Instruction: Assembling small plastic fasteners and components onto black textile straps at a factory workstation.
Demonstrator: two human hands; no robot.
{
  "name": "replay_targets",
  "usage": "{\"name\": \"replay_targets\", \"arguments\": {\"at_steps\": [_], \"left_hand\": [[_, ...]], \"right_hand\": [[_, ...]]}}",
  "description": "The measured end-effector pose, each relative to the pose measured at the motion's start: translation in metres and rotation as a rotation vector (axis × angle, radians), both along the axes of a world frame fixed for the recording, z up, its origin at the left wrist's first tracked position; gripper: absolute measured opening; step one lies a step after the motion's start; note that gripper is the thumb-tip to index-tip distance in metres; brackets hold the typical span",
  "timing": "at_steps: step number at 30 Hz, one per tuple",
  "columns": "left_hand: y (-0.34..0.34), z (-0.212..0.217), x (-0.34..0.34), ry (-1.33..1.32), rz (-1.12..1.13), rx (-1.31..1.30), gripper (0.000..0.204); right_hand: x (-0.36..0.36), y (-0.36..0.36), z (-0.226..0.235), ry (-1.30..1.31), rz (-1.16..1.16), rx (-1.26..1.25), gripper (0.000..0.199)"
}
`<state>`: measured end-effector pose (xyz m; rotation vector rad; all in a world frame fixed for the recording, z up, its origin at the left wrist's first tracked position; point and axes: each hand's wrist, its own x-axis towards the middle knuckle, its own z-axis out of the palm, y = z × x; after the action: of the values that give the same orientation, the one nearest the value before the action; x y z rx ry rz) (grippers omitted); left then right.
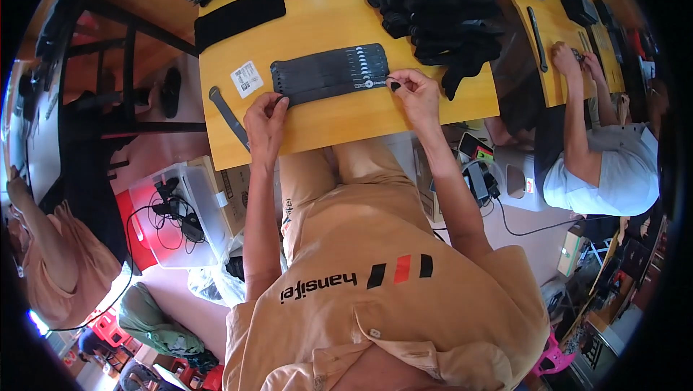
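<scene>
On the yellow wooden table (pixel 325 128), head view: 1 fanned stack of flat black fabric straps (pixel 328 72). My left hand (pixel 264 118) pinches its left end; my right hand (pixel 415 90) pinches its right end. Nearby: 1 white label card (pixel 247 78), 1 heap of black gloves (pixel 440 12).

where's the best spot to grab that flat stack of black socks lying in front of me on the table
Probably by its two short ends, one hand from each side. The stack of black socks lies flat and long across the yellow table. The left hand and right hand sit at those ends.
</scene>
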<state>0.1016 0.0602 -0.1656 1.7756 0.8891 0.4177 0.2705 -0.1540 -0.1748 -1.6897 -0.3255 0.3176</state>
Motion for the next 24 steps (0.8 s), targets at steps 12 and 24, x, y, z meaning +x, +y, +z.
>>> {"name": "replay_targets", "arguments": {"at_steps": [12, 24], "left_hand": [[-0.005, 0.004, 0.005, 0.033, 0.045, 0.033, 0.017], [-0.005, 0.003, 0.007, 0.035, 0.046, 0.009, 0.016]], "right_hand": [[-0.003, -0.001, 0.000, -0.054, 0.001, -0.146, 0.014], [-0.004, 0.004, 0.005, -0.023, -0.021, -0.149, 0.018]]}}
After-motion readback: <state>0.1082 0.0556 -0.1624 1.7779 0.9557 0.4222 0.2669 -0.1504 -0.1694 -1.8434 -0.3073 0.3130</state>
